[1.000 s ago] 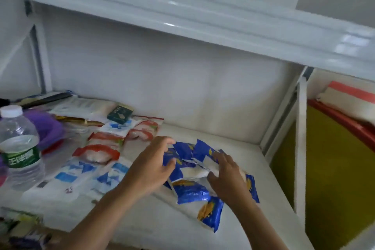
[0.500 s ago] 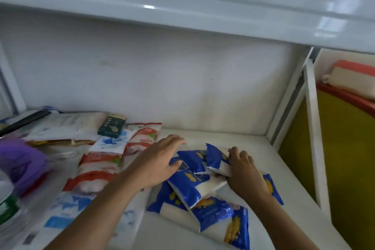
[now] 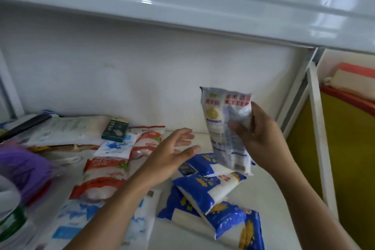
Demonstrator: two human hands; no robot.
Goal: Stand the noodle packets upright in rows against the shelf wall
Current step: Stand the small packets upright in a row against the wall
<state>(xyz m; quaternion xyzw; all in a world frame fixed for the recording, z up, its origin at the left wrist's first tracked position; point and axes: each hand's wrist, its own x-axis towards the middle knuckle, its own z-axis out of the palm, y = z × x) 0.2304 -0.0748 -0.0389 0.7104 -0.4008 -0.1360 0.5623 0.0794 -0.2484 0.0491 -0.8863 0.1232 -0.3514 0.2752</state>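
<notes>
The noodle packet (image 3: 225, 128) was held roughly upright in the air, its printed back facing the camera. It sat just above the pile of blue packets (image 3: 207, 191) and in front of the shelf wall (image 3: 142, 71), without touching the wall. The right hand (image 3: 261, 138) had its grip clamped on the packet's right edge, thumb across the front. The left hand (image 3: 170, 156) hovered beside it with its grip apart, fingers straight and holding nothing.

The blue packets lay flat and overlapping on the white shelf (image 3: 269, 195). To their left, red-and-white packets (image 3: 103, 172) and a blue-and-white packet (image 3: 113, 146) also lay flat, with a small dark green box (image 3: 115, 129) resting near the wall. A blurred purple object (image 3: 24, 166) sat at the far left. A glossy white upper shelf (image 3: 203, 6) ran overhead. Past a white post (image 3: 318, 128) on the right stood a yellow-green panel (image 3: 349, 158).
</notes>
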